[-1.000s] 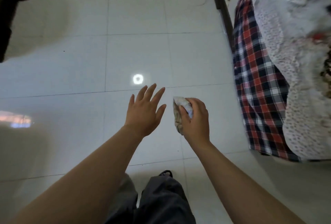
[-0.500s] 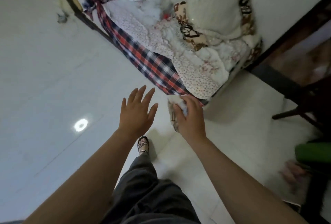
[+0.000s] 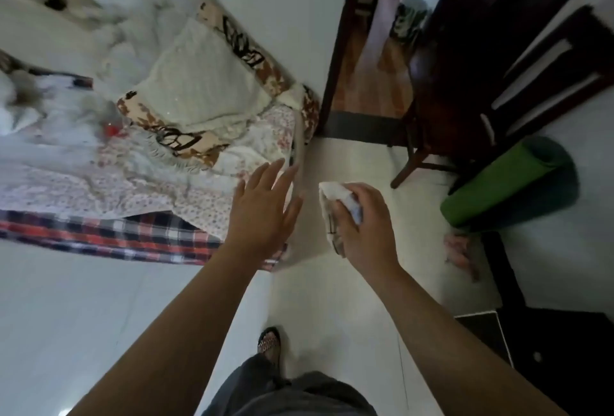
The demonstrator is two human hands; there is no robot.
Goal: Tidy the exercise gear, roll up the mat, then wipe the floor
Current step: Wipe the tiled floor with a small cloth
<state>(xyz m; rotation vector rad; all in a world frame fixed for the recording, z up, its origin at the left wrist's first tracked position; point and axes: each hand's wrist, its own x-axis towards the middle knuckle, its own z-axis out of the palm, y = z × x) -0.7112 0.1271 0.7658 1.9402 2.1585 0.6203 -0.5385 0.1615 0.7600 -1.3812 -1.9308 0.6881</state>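
Cloth (image 3: pixel 335 213) sits bunched in the right hand (image 3: pixel 365 226) above the pale floor (image 3: pixel 332 299). The left hand (image 3: pixel 262 213) hangs spread and empty beside it. A rolled green mat (image 3: pixel 505 183) lies near a dark chair (image 3: pixel 465 83).

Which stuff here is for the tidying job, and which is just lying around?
For the job: the cloth held in the right hand; the rolled green mat; the floor.
Just lying about: the plaid blanket; the pillow; the dark chair; a blurry pink thing.
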